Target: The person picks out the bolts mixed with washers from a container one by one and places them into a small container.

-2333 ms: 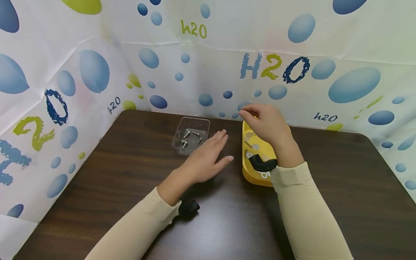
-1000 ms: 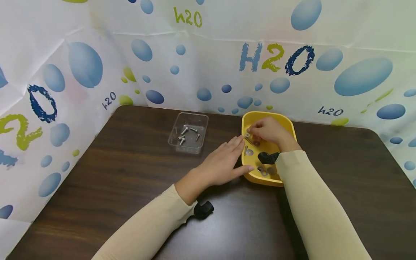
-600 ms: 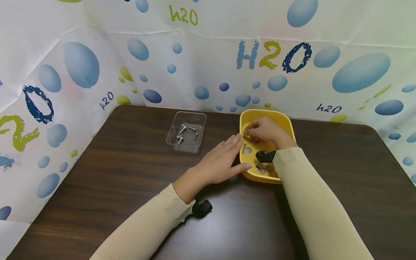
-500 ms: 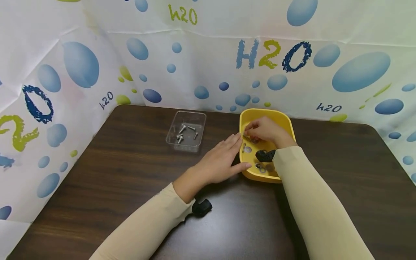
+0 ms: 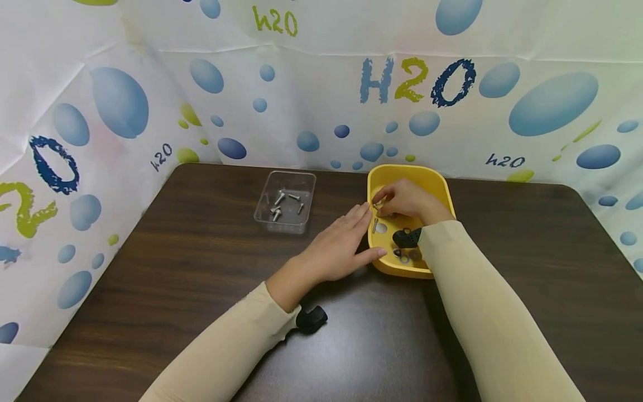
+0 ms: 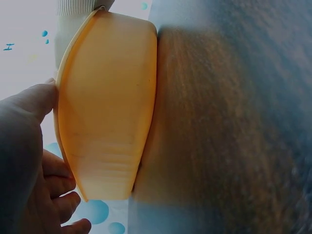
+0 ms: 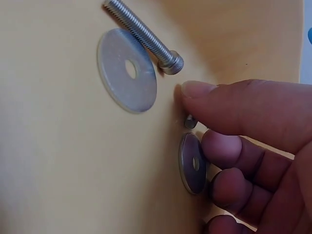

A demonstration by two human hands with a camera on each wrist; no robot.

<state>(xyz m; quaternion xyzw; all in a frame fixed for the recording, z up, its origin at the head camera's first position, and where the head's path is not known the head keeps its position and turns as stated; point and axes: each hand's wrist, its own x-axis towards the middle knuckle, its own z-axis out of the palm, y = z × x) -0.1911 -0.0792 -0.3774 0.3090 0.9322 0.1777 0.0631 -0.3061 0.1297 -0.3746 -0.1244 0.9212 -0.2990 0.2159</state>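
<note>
In the head view my left hand (image 5: 334, 251) lies with straight fingers against the near-left side of a yellow tray (image 5: 442, 187). Its thumb and fingers touch the tray's rim in the left wrist view. Inside the tray, my right hand (image 5: 409, 201) has thumb and fingers around a bolt (image 7: 190, 122), most of which the thumb hides. A flat washer (image 7: 187, 163) sits close to the curled fingers. Another bolt (image 7: 144, 34) lies against a larger washer (image 7: 113, 66) on the tray floor.
A clear plastic container (image 5: 289, 228) holding several bolts (image 5: 279, 199) stands left of the tray. More washers (image 5: 404, 259) lie at the tray's near end. The dark wooden table (image 5: 201, 240) ends at a patterned curtain (image 5: 321, 100) behind.
My right hand came down into the tray from above it, and its fingers closed in on a bolt. My left hand moved right from near the clear container to the tray's rim.
</note>
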